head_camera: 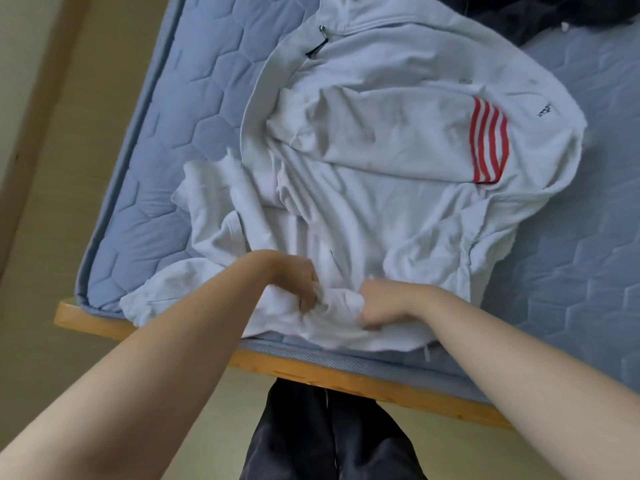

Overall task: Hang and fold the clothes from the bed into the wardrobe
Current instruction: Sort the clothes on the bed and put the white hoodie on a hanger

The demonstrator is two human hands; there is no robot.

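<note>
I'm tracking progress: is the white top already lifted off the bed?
No, the white top lies spread on the mattress, and the left hand and right hand both grip its bunched hem near the bed frame.

A blue quilted mattress [145, 140] lies on a wooden bed frame [311, 373]. Beige floor [52, 254] spreads left of the frame, and a pale wall [17, 46] stands beyond.

Sweatshirt [381, 150] on mattress [166, 133], left hand [298, 282] beside right hand [384, 306] at its near hem, possibly another garment [554, 15] behind.
</note>
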